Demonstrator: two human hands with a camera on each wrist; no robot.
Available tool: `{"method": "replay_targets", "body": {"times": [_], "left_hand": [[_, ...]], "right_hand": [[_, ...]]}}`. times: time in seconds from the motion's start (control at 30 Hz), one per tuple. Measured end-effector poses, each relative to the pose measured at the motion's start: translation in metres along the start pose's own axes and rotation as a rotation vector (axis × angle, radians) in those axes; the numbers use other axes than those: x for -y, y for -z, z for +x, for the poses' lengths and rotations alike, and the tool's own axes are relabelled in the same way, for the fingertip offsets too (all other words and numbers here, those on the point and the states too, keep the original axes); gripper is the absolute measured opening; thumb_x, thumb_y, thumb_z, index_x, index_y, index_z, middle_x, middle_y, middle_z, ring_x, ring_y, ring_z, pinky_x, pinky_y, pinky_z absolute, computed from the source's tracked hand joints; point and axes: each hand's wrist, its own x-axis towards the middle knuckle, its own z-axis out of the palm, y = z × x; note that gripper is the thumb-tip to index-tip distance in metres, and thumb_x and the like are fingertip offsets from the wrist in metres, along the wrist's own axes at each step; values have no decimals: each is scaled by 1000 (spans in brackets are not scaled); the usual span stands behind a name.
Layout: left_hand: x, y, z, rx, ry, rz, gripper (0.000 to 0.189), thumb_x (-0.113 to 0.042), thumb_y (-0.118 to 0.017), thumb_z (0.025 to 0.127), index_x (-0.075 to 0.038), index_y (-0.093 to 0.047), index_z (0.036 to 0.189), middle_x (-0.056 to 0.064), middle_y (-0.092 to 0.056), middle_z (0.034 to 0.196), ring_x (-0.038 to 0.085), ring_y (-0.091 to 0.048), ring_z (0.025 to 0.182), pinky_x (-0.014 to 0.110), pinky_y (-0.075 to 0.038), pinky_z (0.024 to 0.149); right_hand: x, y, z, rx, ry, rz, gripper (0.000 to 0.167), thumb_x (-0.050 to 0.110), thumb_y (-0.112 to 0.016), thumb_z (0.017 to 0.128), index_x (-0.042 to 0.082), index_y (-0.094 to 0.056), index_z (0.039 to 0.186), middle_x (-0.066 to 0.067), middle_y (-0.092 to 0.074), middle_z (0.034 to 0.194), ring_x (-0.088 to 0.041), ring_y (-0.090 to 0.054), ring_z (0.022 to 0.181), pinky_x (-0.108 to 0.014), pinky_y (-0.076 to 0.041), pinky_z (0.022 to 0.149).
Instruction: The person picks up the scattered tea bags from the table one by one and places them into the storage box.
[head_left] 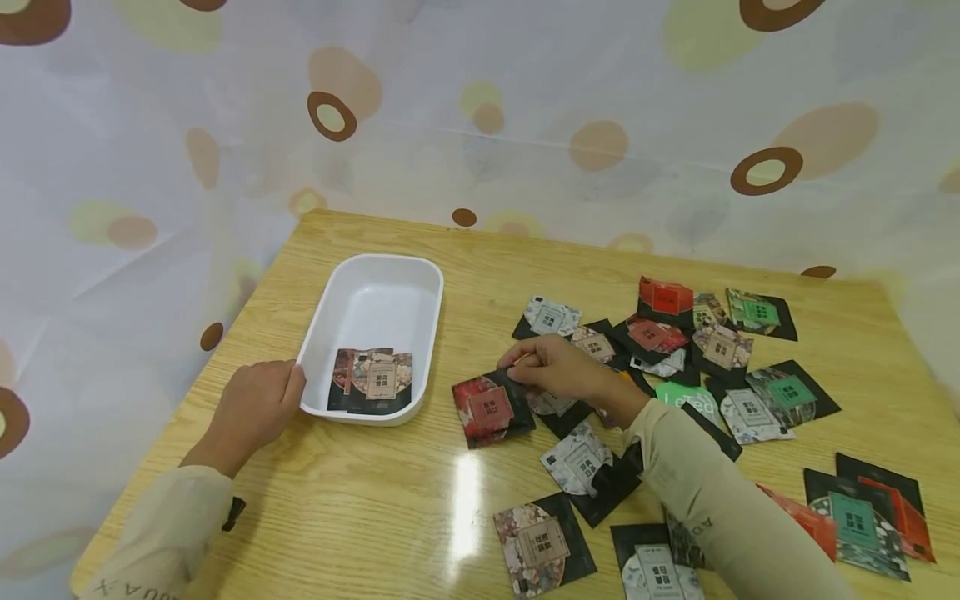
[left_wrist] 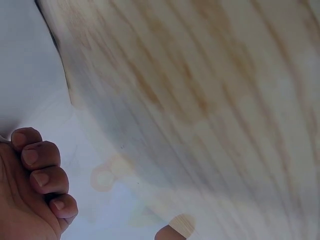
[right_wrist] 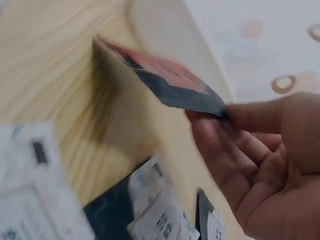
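Between thumb and fingers, my right hand [head_left: 558, 367] pinches one corner of a red and black tea sachet [head_left: 487, 408]. The right wrist view shows this sachet [right_wrist: 170, 77] tilted and raised over the wood, casting a shadow. My left hand [head_left: 258, 404] grips the left rim of a white plastic tray [head_left: 432, 333], fingers curled in the left wrist view [left_wrist: 42, 175]. Inside the tray's near end lie overlapping brown-patterned sachets [head_left: 382, 382]. Just right of the held sachet, a loose spread of other sachets begins, partly hidden under my right forearm.
Several sachets in white, green, red and brown prints cover the table's right half, among them a white one [head_left: 577, 458] and a brown one [head_left: 540, 542]. A green sachet [head_left: 855, 521] lies near the right edge. A dotted sheet [head_left: 525, 108] hangs behind the wooden table [head_left: 360, 492].
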Motion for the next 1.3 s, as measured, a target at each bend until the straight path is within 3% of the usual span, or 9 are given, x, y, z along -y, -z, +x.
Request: {"method": "replay_targets", "body": {"times": [0.1, 0.27, 0.37, 0.47, 0.73, 0.93, 1.13, 1.2, 1.3], "left_hand": [[-1, 0, 0, -6, -2, -3, 46, -19, -29, 103, -13, -42, 60, 1, -41, 54, 17, -40, 54, 31, -32, 56], [-2, 1, -1, -10, -2, -19, 45, -18, -30, 103, -13, -41, 60, 1, -40, 54, 16, -38, 52, 30, -31, 54], [-1, 2, -2, -11, 3, -24, 45, -18, -30, 103, -13, -41, 60, 1, -40, 54, 16, -37, 52, 30, -31, 54], [0, 3, -2, -4, 3, -23, 45, -19, -30, 103, -13, -41, 60, 1, -40, 54, 16, -37, 53, 30, -31, 55], [-1, 1, 0, -12, -8, -23, 45, -18, -32, 103, -14, -41, 60, 1, -41, 55, 16, -41, 55, 31, -35, 57], [-2, 0, 1, -7, -12, -2, 45, -18, -31, 103, -14, -43, 60, 2, -44, 56, 17, -44, 57, 33, -37, 58], [-2, 1, 1, 9, -6, 11, 44, -17, -31, 103, -13, -42, 61, 2, -43, 56, 17, -42, 56, 32, -36, 57], [-2, 1, 0, 8, -5, 1, 44, -17, -31, 104, -13, -42, 61, 1, -41, 55, 16, -40, 54, 32, -34, 56], [-1, 1, -2, 17, 2, -15, 45, -18, -30, 104, -14, -42, 61, 2, -43, 56, 16, -40, 54, 31, -34, 57]], "right_hand": [[5, 7, 0, -69, -77, 164, 33, 9, -49, 103, -3, -55, 134, -12, -69, 111, -9, -66, 81, -32, -59, 80], [21, 12, 7, -143, -111, 360, 40, 12, -44, 106, 2, -48, 144, -12, -50, 135, -6, -63, 88, -23, -57, 84], [35, 8, 19, -179, -103, 441, 41, 11, -43, 106, 2, -46, 146, -15, -42, 147, -4, -64, 86, -22, -57, 84], [50, -2, 40, -206, -94, 462, 40, 7, -43, 105, 0, -48, 144, -19, -45, 146, -4, -66, 82, -21, -57, 82], [87, -45, 102, -261, -151, 371, 34, 0, -44, 101, -3, -58, 133, -23, -59, 130, -12, -64, 80, -29, -59, 84], [96, -76, 125, -343, -153, 332, 40, -6, -42, 96, -6, -57, 133, -25, -56, 134, -27, -69, 94, -40, -58, 90], [94, -74, 124, -235, -54, 164, 55, -4, -37, 96, -2, -34, 152, -21, -42, 154, -31, -49, 140, -34, -45, 109], [93, -65, 116, -209, -16, 111, 59, -4, -35, 96, -1, -27, 155, -19, -36, 159, -31, -39, 147, -37, -37, 116], [91, -48, 96, -219, 41, 128, 58, -6, -33, 95, -1, -33, 152, -19, -44, 154, -31, -45, 143, -38, -40, 115]]}}
